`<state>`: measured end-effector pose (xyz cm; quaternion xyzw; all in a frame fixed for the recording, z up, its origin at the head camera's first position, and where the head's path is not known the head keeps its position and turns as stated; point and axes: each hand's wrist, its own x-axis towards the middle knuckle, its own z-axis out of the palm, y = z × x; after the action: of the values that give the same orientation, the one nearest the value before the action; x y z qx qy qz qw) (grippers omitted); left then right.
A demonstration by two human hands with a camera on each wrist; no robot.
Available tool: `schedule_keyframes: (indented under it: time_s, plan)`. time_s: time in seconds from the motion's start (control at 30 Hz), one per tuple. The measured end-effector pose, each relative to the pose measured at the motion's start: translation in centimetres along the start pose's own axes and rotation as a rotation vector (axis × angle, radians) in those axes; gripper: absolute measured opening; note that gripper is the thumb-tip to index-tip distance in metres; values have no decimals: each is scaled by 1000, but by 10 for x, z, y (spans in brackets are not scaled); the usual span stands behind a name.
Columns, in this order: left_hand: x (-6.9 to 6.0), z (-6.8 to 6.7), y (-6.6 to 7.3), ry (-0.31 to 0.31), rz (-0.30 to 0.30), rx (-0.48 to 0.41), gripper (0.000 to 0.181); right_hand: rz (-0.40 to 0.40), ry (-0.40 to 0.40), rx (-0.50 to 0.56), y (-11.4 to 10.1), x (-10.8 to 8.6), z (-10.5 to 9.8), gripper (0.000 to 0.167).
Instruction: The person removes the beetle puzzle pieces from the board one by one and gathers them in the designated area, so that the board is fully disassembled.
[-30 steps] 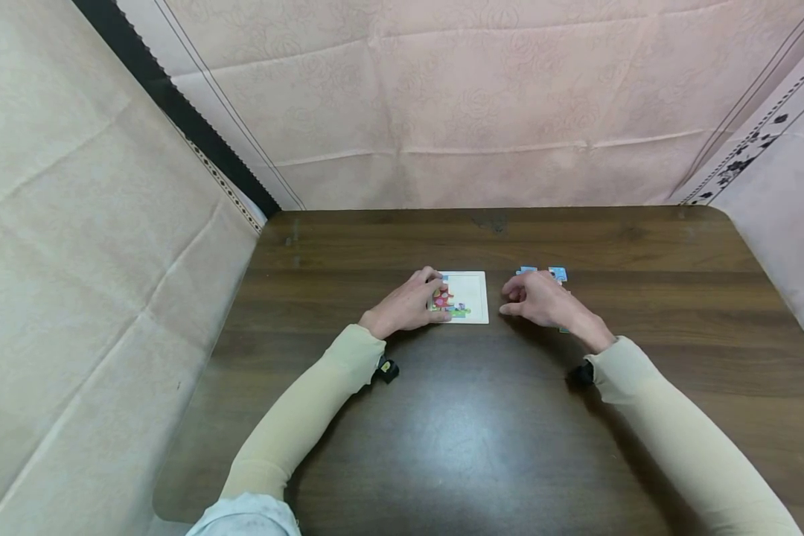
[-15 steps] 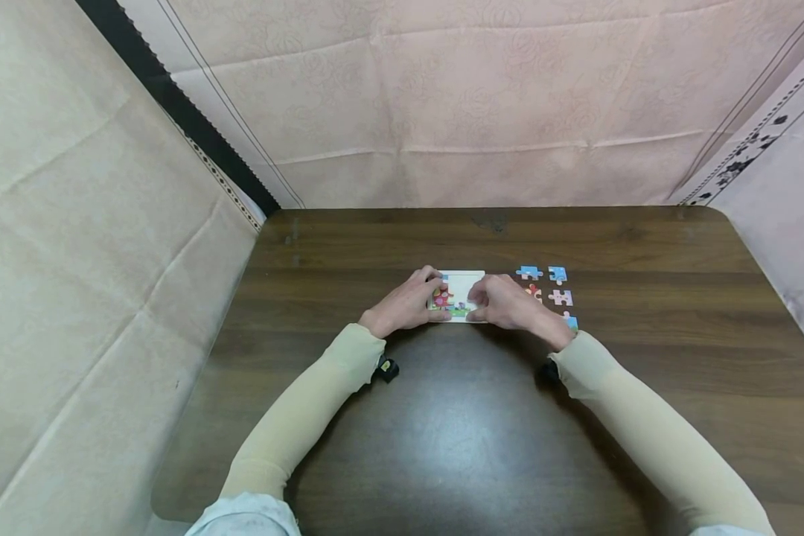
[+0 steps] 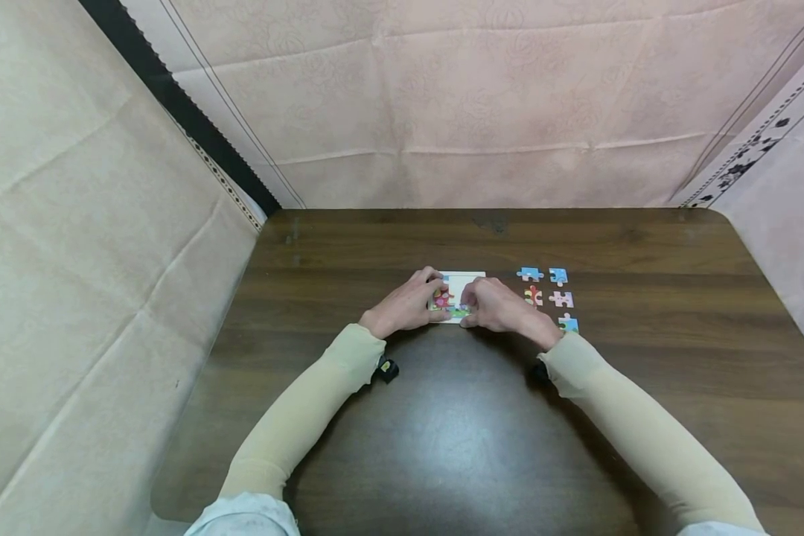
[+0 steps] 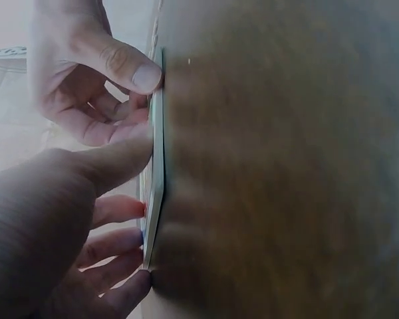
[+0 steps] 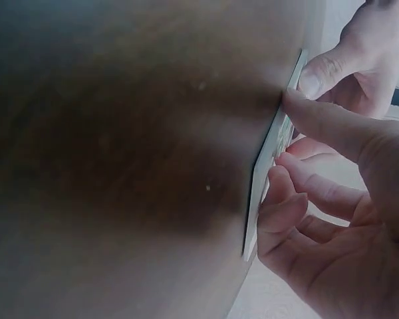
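Note:
A small white puzzle board (image 3: 462, 277) lies on the table between both hands. Red and green picture pieces show at its left and along its near edge. My left hand (image 3: 405, 301) holds the board at its left side, the thumb near the front edge and the fingers spread over the pieces. From the right, my right hand (image 3: 501, 307) reaches over the board, thumb and forefinger pinching a puzzle piece (image 5: 284, 136) down on the front row. Fingers mostly cover this piece; a sliver of green shows in the right wrist view.
Right of the board lie several loose puzzle pieces: a blue one (image 3: 529, 274), another blue one (image 3: 558, 276), a red one (image 3: 533, 295), a pink one (image 3: 561, 299) and a green-blue one (image 3: 568, 323). The brown wooden table (image 3: 442, 432) meets a pale cloth (image 3: 482, 112) behind.
My right hand has come left from beside the loose pieces onto the board, then slid slightly further left, uncovering those pieces. My left hand stays in place.

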<state>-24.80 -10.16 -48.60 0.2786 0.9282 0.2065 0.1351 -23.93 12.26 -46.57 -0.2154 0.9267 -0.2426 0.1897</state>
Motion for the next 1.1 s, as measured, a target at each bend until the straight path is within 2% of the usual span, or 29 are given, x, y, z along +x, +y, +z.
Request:
schedule_keyframes:
  time_s: [0.13,0.23,0.43,0.67,1.1]
  plan:
    - [1,-1,-1,-3,4,14,46,17,-10,-7,-1,2,0,36]
    - [1,-2,-1,-10,-1,14,45,28,-8,-10,-3,2,0,34]
    - [1,-3,-1,-18,-5,8,49,31,25,-14,-5,-1,1,32]
    - [0,-5,1,-26,-5,-17,64,20,56,-2,-6,-3,4,33]
    - [0,-3,0,-16,-5,-19,65,-7,67,11,-6,-5,5,32]
